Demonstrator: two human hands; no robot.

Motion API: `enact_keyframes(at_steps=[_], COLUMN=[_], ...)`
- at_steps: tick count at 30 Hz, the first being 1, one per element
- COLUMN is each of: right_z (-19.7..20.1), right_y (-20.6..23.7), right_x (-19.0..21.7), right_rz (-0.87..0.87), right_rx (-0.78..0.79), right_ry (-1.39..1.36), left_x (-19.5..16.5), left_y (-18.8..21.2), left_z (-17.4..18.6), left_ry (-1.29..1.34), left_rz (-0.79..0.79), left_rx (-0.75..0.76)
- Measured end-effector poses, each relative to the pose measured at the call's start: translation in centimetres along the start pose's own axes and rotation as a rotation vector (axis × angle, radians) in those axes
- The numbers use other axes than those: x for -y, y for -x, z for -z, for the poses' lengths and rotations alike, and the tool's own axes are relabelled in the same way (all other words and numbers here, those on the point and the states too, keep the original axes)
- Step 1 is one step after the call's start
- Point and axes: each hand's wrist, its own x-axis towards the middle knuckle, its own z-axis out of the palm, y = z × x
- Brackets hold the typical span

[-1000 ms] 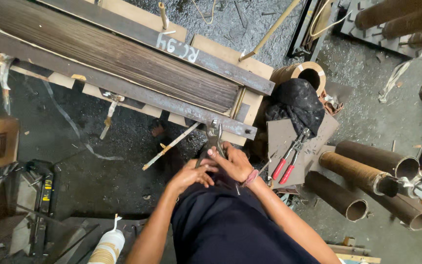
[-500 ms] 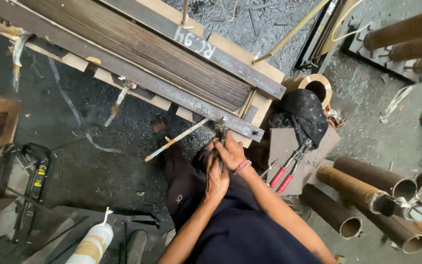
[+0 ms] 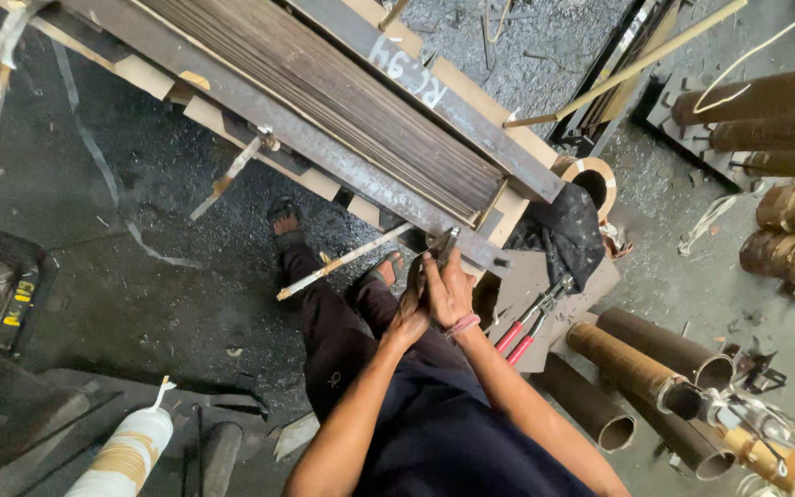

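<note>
metal tool (image 3: 446, 245) at steel bar (image 3: 324, 152) end, both hands (image 3: 434, 294) clasped tight around it

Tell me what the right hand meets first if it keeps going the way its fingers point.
Likely the metal tool at the right hand's fingertips, then the steel bar clamping the sheet stack; depth is hard to judge from above.

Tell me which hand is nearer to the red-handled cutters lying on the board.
Right. The right hand sits just up-left of the red-handled cutters, gripping a metal tool at the steel bar. The left hand is pressed against the right one, on its far side from the cutters.
</note>
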Motion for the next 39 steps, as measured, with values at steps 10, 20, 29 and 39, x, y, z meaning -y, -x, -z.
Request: enact_keyframes(at_steps=[10,20,29,39], right_z=[-0.9,-0.5,0.3,0.3], right_y=[0.8,-0.8,-0.1,-0.4], right_x=[-3.7,-3.5,-3.9,-2.9], right_rz=[0.067,0.272,0.069,0.234], right_rx=[0.073,0.032,0.151,0.107], right_ry=[0.055,0.123,-0.118,0.008], left_x=[2.2,1.6,2.4,1.9], left_y=[0.7,-0.5,-0.1,-0.7], left_z=[-2.0,-0.5,-3.8,-2.8], left_ry=[-0.126,0.037,-0.087,-0.314], left_rz=[-0.287,-0.07,-0.253,-0.377], left_rx=[0.006,-0.075,-0.321,-0.242])
